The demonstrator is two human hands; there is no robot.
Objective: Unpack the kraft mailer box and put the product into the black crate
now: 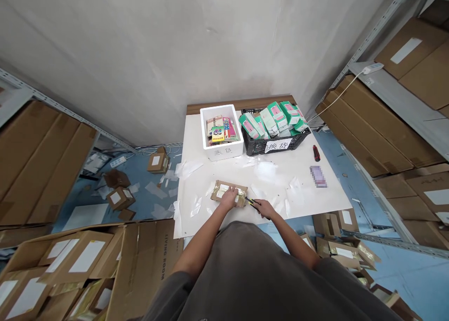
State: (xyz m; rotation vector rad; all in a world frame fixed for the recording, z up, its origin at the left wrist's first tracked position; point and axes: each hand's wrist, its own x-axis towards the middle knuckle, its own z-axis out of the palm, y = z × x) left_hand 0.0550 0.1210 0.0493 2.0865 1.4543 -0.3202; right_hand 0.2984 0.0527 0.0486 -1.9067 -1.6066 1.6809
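Note:
A small brown cardboard box [224, 189] with a white label and clear tape lies on the white table [315, 195] near its front edge. My left hand [228, 199] rests flat on top of the box, fingers spread over it. My right hand [264, 208] is closed round a black and yellow utility knife [251, 201], whose tip points at the box's right end. Torn strips of clear tape lie around the box.
A white bin [224, 149] of colourful packets and a black basket [259, 146] of green and pink boxes stand at the table's back. A red and black tool [316, 153] lies at right. Cardboard cartons fill shelves on both sides. Small boxes litter the blue floor.

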